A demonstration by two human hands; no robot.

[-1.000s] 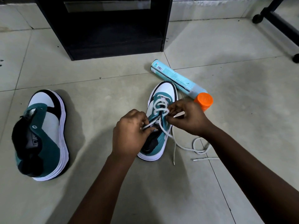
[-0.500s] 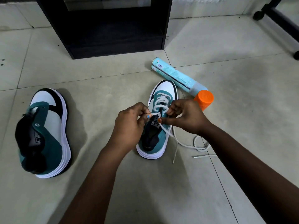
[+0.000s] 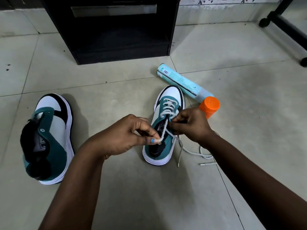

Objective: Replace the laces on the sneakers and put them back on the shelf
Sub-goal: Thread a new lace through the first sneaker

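On a tiled floor before a black shelf (image 3: 116, 30), the left hand (image 3: 123, 138) pinches a white lace (image 3: 163, 131) taut while the right hand (image 3: 191, 125) pinches its other strand at the teal sneaker (image 3: 164, 130), apparently to tighten the lacing.

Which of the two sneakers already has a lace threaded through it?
The sneaker between the hands, standing upright beside the spray can, carries a white lace. The sneaker on the left lies tipped on its side with bare eyelets.
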